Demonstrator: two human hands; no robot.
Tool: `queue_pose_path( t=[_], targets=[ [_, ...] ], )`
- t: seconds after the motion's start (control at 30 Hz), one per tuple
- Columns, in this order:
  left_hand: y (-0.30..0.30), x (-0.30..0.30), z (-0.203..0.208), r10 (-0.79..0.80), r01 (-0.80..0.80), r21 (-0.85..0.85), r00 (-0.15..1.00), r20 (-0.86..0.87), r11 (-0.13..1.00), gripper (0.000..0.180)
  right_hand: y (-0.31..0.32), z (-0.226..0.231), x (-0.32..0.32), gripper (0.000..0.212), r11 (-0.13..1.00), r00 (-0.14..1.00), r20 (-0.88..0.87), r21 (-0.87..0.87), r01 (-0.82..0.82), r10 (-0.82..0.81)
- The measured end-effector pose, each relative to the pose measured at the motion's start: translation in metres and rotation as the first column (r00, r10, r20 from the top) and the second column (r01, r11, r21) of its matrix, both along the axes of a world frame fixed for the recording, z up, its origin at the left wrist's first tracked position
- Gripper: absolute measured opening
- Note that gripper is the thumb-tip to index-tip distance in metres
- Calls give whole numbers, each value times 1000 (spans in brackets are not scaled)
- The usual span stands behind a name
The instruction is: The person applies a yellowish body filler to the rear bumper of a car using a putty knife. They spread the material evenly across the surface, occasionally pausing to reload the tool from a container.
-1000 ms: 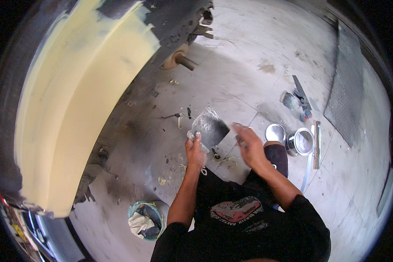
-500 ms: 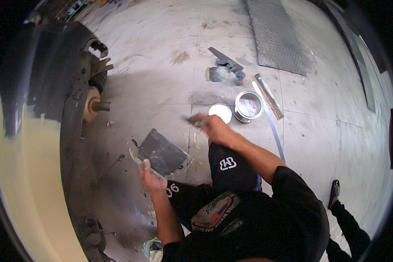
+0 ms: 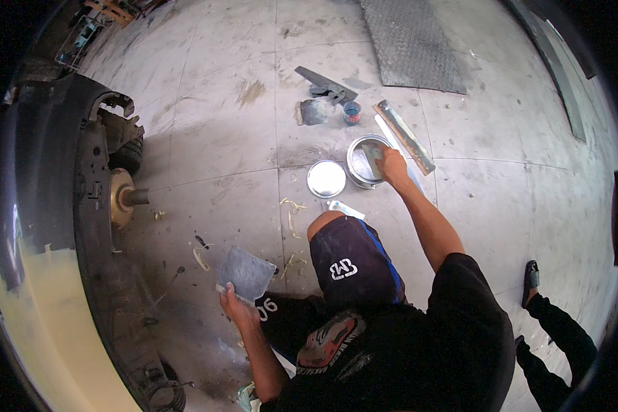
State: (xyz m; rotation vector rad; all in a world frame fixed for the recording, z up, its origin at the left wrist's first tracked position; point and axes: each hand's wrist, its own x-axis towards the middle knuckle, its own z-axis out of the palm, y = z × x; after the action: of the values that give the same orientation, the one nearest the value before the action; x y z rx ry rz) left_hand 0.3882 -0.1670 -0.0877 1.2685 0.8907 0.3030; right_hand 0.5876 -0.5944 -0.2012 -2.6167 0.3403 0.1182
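My left hand (image 3: 239,307) grips the lower edge of a flat grey mixing board (image 3: 246,270), thumb on top, held level above the floor left of my knee. My right hand (image 3: 393,167) reaches over an open metal can (image 3: 353,165). It is closed on a putty spreader (image 3: 373,152), whose blade points down into the can; how deep it goes I cannot tell. The can's round silver lid (image 3: 326,178) lies just left of it. A white tube (image 3: 346,209) lies beside my knee.
A car body with pale yellow filler (image 3: 48,302) stands close on my left. Beyond the can lie a long sanding block (image 3: 405,137), a small cup (image 3: 351,113), a flat plate (image 3: 314,112) and a dark tool (image 3: 326,84). Another person's foot (image 3: 531,275) is at right.
My right hand has moved from in front of me to the right, and the spreader is now in the can. My left hand still holds the board. The view has shifted a little.
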Motion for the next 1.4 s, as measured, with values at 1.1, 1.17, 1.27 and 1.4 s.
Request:
queue_pose_path(
  t=[1.1, 1.17, 1.27, 1.4],
  targets=[
    [11, -16, -6, 16, -14, -19, 994, 111, 1000, 43, -26, -47, 31, 34, 988, 999, -12, 151, 37, -36],
    [10, -13, -5, 15, -4, -80, 991, 136, 997, 42, -39, -46, 29, 32, 978, 999, 26, 205, 39, -45],
    [7, -7, -4, 73, -29, -224, 978, 194, 974, 40, -43, 6, 21, 32, 938, 1000, 14, 345, 17, -23],
    [8, 3, -16, 107, 19, -442, 960, 258, 897, 40, -20, 93, 10, 24, 872, 994, 98, 481, -87, 45]
  ],
)
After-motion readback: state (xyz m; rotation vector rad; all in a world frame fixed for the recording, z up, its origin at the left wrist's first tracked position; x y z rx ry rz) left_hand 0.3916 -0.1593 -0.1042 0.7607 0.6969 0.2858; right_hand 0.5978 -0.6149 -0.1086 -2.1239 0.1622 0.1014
